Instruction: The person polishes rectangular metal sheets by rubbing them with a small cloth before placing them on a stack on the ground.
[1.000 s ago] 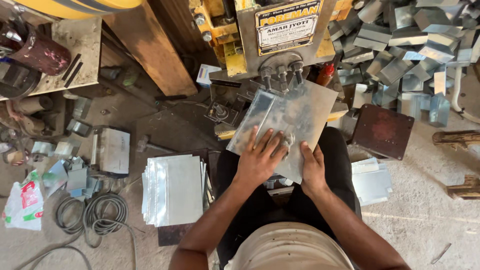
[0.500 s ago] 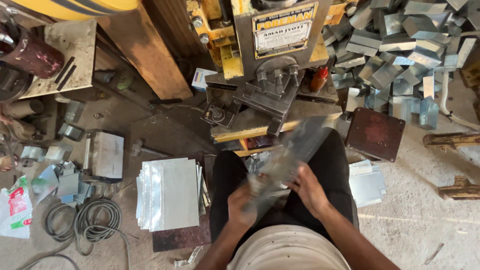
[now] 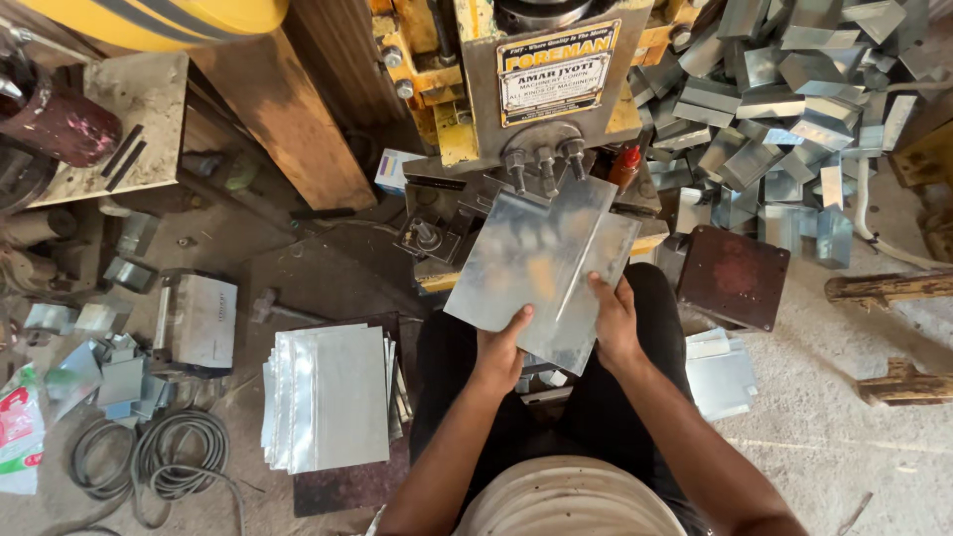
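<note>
The shiny metal sheet (image 3: 541, 263) is held tight at its near edge by the left hand (image 3: 501, 347) and right hand (image 3: 615, 323). Past the grip sits the press (image 3: 541, 149); fingers could be cut by sharp edges.

Bare forearms, black trousers and a pale ribbed shirt; no sleeves, gloves or rings visible.

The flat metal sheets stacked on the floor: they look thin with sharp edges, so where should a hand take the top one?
Judging by the pile, lift its near short edge, thumb on top, from the seated person's side; the sheets lie flat, edges slightly fanned at the left.
</note>
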